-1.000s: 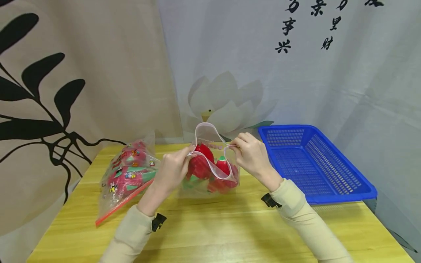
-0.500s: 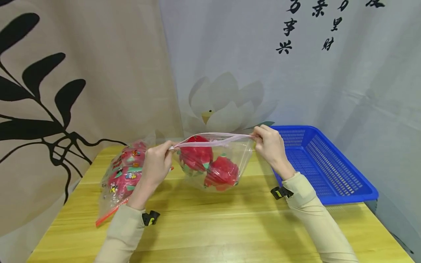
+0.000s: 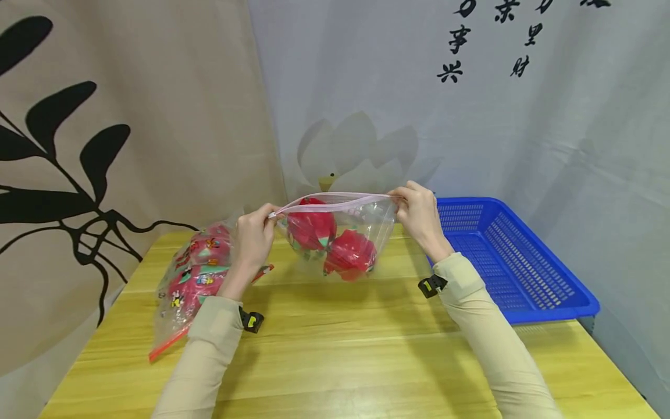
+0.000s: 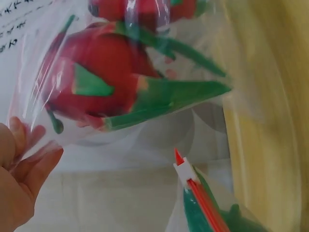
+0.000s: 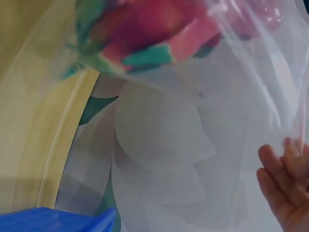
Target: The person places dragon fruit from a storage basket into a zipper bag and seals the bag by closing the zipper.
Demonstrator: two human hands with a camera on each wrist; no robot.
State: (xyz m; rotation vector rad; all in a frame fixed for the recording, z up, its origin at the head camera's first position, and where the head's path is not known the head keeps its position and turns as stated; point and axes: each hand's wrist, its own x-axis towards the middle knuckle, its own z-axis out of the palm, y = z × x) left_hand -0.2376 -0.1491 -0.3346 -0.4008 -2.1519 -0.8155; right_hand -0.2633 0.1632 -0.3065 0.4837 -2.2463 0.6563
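Observation:
A clear zip bag [image 3: 384, 224] with a pale pink zip strip holds two red dragon fruits [image 3: 352, 253] with green leaf tips. My left hand [image 3: 253, 233] pinches the left end of its mouth, near a small white end piece. At the opposite end, my right hand [image 3: 421, 215] pinches the strip between thumb and fingers. The mouth is drawn out wide and nearly straight, a narrow gap showing between its two lips. Below it the fruits hang in the bag over the table. The left wrist view shows one dragon fruit [image 4: 96, 72] close up, its long green tips pressing the plastic.
A second bag [image 3: 175, 314] with a red zip and cartoon prints, also full of red-green fruits, lies at the left, partly behind my left hand. A blue plastic basket [image 3: 570, 291] stands at the right on the wooden table [image 3: 335, 372]. A printed curtain [image 3: 356, 70] hangs behind.
The hands have moved apart, drawing the bag's wide-gaping mouth out into a nearly straight line. Since half a second ago both hands and the bag have risen slightly.

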